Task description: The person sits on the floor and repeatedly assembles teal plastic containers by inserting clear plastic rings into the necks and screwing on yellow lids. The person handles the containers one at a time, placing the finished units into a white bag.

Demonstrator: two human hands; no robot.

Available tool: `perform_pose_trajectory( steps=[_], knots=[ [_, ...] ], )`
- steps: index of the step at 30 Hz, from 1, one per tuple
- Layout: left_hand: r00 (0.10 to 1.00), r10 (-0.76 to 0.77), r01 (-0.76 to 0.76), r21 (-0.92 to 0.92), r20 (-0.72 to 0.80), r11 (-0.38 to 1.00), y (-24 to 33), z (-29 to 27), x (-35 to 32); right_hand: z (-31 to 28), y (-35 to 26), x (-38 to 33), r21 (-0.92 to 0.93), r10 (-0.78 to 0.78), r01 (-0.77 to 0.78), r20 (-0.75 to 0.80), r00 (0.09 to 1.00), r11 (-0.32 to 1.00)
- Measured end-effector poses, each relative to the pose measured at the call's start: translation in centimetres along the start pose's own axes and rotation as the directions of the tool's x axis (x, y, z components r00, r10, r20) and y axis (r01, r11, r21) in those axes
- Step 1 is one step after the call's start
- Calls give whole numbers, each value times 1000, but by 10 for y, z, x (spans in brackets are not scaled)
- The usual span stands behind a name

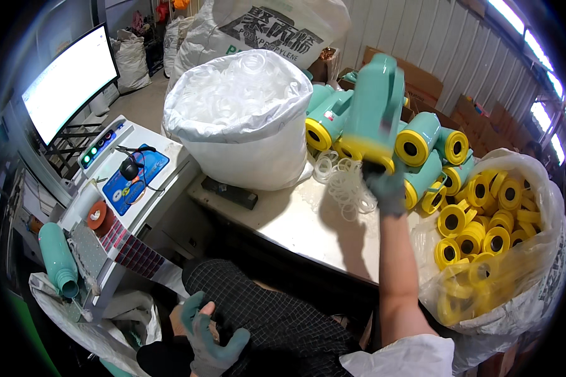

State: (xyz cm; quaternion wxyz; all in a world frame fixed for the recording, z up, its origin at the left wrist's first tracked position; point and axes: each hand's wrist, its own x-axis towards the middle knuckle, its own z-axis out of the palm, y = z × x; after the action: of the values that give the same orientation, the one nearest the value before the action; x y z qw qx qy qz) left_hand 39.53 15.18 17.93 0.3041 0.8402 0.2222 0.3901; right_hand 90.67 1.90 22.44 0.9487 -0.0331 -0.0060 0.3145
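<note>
My right hand (387,191), gloved and motion-blurred, reaches over the white table and is closed around the yellow-capped end of a green jug (376,103). The jug stands up from the hand, cap end down, with its handle on the right side. Behind it lie more green jugs (418,135) with yellow caps facing me. Loose clear rings (349,188) are scattered on the table just left of my right hand. Over my lap, my left hand (210,342), also gloved, has its fingers loosely bent and apart with nothing in them.
A white sack (245,141) full of clear rings stands on the table (289,220). At right, a clear plastic bag (550,251) holds yellow caps (471,242). A lit monitor (72,81), a side bench (163,147) and an uncapped green bottle (56,254) are at left.
</note>
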Motion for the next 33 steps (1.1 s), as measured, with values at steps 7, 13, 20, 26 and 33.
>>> perform_pose_trajectory(
  steps=[7,13,20,26,33],
  knots=[
    [896,-302,390,253,-324,886,-21,-67,-84,38,133,39,-599,199,60,356,913,798],
    [523,-369,792,278,-768,543,-40,-118,-203,-74,299,-192,-796,745,-493,-81,663,352],
    [-722,8,653,-678,-692,338,-40,-137,-559,-64,319,-345,-973,986,-220,-105,127,-75],
    [-926,95,376,-867,-366,325,-1,-117,-741,-69,350,-317,-970,969,-166,-202,139,-178],
    [-694,-321,546,-762,-644,349,-45,-137,-562,-71,377,-334,-971,951,-92,-236,197,-222]
  ],
)
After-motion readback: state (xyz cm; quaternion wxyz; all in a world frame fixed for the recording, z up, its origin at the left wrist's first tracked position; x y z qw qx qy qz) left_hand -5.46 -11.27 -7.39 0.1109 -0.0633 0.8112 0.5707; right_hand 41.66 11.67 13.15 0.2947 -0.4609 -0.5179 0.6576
